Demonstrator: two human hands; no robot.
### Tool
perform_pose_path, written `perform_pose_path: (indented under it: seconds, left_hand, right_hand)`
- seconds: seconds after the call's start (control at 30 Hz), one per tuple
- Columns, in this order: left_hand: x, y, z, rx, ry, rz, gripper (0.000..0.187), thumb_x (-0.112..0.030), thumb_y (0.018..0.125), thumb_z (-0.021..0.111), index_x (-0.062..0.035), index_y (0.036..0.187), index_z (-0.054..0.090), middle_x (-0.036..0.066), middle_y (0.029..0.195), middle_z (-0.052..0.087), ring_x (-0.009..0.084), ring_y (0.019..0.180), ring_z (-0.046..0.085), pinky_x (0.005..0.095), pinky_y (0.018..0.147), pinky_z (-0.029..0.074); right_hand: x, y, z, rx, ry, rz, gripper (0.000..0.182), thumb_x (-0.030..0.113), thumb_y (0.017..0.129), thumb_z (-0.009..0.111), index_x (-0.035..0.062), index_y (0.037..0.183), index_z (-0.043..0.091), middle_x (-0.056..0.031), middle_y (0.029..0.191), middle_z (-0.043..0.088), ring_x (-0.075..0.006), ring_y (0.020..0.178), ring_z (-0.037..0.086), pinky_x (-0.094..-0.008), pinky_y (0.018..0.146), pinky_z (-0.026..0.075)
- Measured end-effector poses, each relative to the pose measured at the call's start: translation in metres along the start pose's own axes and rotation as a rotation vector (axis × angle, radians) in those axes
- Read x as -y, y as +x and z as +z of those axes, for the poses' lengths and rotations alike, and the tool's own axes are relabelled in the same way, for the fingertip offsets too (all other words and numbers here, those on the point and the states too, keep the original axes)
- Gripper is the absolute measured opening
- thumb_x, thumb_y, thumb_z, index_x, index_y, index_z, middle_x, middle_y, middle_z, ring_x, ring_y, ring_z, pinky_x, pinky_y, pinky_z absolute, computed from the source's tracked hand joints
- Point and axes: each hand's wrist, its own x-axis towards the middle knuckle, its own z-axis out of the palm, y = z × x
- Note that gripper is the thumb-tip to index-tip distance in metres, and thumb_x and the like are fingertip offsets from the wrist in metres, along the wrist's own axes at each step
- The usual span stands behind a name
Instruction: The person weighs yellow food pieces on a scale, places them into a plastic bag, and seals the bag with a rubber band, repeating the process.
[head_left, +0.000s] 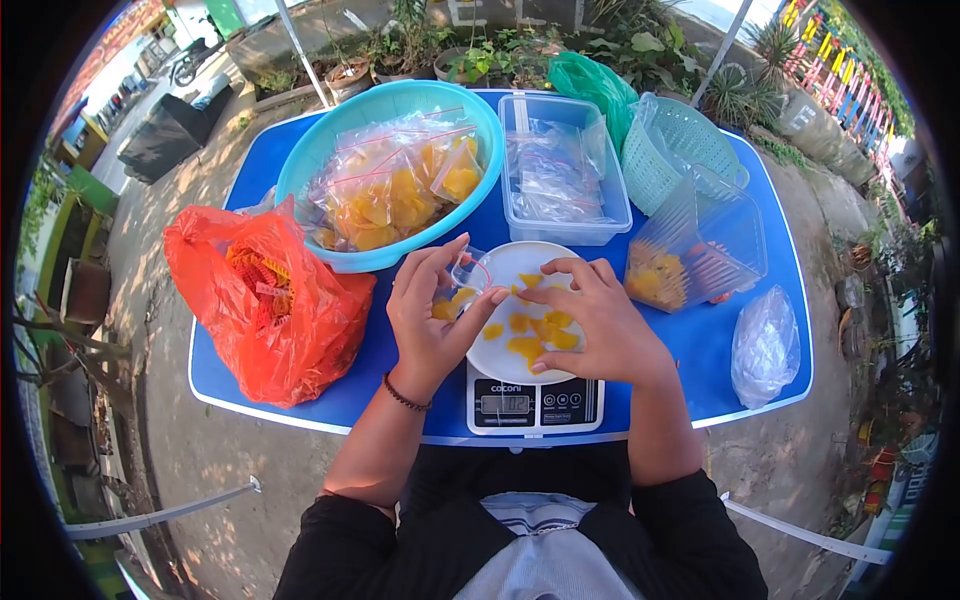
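Observation:
My left hand [425, 310] is closed on a small clear zip bag [472, 268] with a red strip and some yellow chips at its bottom. The bag is beside the left rim of a white round plate [490, 355]. Several thin yellow chips [545, 328] lie spread on this plate, which sits on a white kitchen scale [590, 418] with a small display. Over the plate's right side, my right hand [605, 325] has its thumb and fingers apart, close to the chips. I cannot see anything held in it.
On the blue table [425, 425] are a turquoise basin [290, 190] of filled bags, an orange plastic bag [300, 345], a clear box [565, 232] of bags, a green basket [680, 135], a tilted clear container [735, 240] with chips, and a bundled clear bag [765, 350].

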Motion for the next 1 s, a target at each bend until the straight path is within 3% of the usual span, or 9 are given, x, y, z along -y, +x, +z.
perform_pose_path:
  seconds: [0.2,0.5,0.7,0.8,0.9,1.0]
  left_hand:
    - [-0.002,0.000,0.002,0.039,0.024,0.046,0.060,-0.018,0.078,0.093,0.0012,0.129,0.068,0.007,0.106,0.067,0.0128,0.092,0.063,0.0234,0.077,0.051]
    - [0.000,-0.002,0.003,0.050,0.063,0.051,0.061,-0.020,0.078,0.094,0.0014,0.129,0.068,0.008,0.105,0.067,0.0147,0.093,0.066,0.0251,0.078,0.053]
    - [-0.002,0.001,0.006,0.039,0.280,0.292,0.065,-0.025,0.070,0.096,-0.0024,0.126,0.071,0.008,0.103,0.069,0.0172,0.087,0.066,0.0287,0.073,0.053]
    - [-0.001,0.002,0.007,0.038,0.282,0.331,0.065,-0.026,0.067,0.096,-0.0044,0.123,0.073,0.006,0.101,0.070,0.0197,0.086,0.067,0.0316,0.072,0.053]
    - [-0.002,0.002,0.008,0.032,0.320,0.388,0.059,-0.031,0.070,0.094,-0.0075,0.120,0.074,0.005,0.097,0.069,0.0217,0.080,0.065,0.0341,0.070,0.050]
    - [-0.006,0.000,0.009,0.042,0.318,0.424,0.060,-0.031,0.068,0.094,-0.0082,0.120,0.074,0.004,0.096,0.069,0.0212,0.078,0.064,0.0336,0.069,0.050]
  right_hand:
    - [-0.011,0.003,0.020,-0.057,0.015,0.011,0.034,0.017,0.085,0.079,0.0091,0.118,0.075,-0.0100,0.120,0.060,-0.0306,0.111,0.058,-0.0418,0.096,0.052]
    - [0.005,0.006,0.025,-0.169,0.046,-0.004,0.027,0.004,0.087,0.072,0.0041,0.114,0.073,-0.0129,0.111,0.064,-0.0330,0.107,0.062,-0.0419,0.092,0.054]
    - [-0.004,0.009,0.026,-0.156,0.219,-0.018,0.025,-0.003,0.086,0.071,0.0014,0.111,0.072,-0.0149,0.102,0.067,-0.0356,0.097,0.066,-0.0416,0.089,0.056]
    - [-0.003,0.010,0.027,-0.227,0.368,0.074,0.027,-0.004,0.085,0.074,0.0011,0.112,0.072,-0.0137,0.102,0.070,-0.0317,0.089,0.071,-0.0370,0.082,0.059]
    - [-0.002,0.011,0.029,-0.394,0.455,0.073,0.029,-0.006,0.085,0.076,0.0014,0.113,0.073,-0.0124,0.107,0.072,-0.0234,0.092,0.074,-0.0309,0.078,0.060]
    - [-0.005,0.015,0.039,-0.621,0.715,0.042,0.030,-0.007,0.087,0.078,-0.0004,0.116,0.073,-0.0107,0.110,0.072,-0.0166,0.098,0.072,-0.0285,0.081,0.060]
